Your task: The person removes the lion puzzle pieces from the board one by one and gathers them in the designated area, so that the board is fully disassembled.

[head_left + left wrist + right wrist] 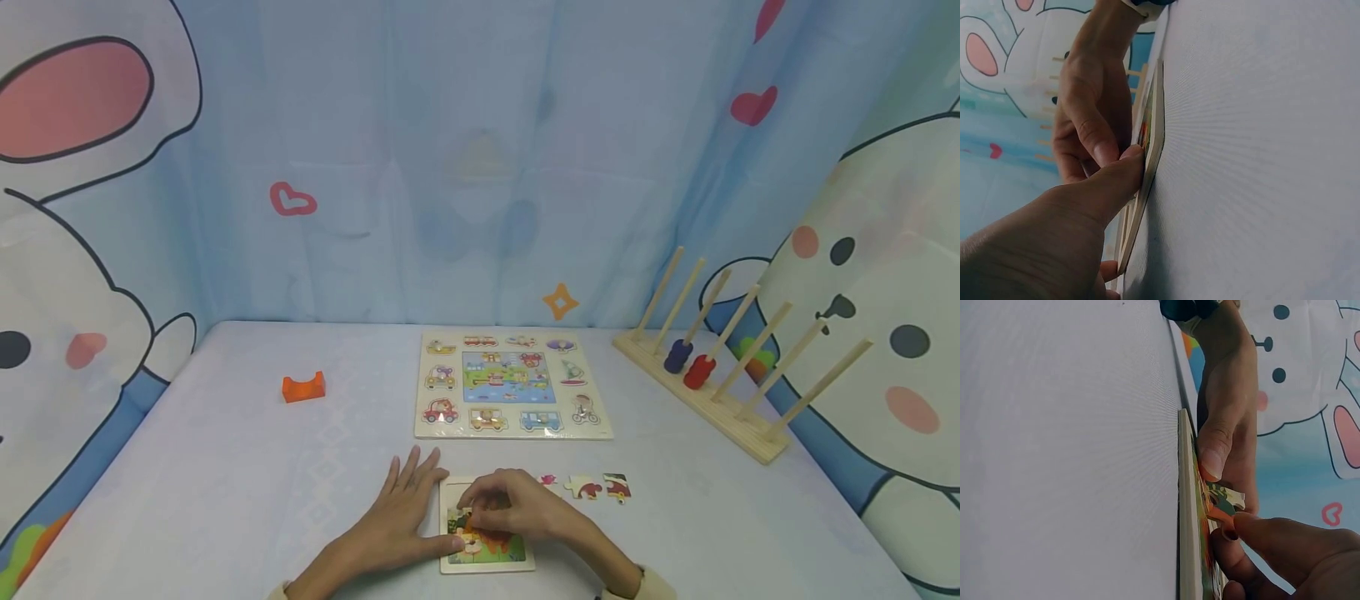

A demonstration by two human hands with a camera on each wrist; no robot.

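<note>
A small framed puzzle board [487, 568] lies on the table near its front edge. My left hand [397, 521] is spread along its left side, the thumb pressing on the picture and the fingertips by the top left corner. Over the board, my right hand [517, 504] pinches a puzzle piece [1225, 509], seen tilted above the picture in the right wrist view. The board's edge [1157, 125] shows beside both thumbs in the left wrist view. Loose pieces [583, 487] lie to the right of the board; the right hand partly covers that area.
A larger picture puzzle board [513, 432] lies behind the hands. The wooden peg stand [705, 400] with blue and red beads is at the back right. An orange block [303, 387] sits at the back left. A printed curtain [450, 167] hangs behind the table.
</note>
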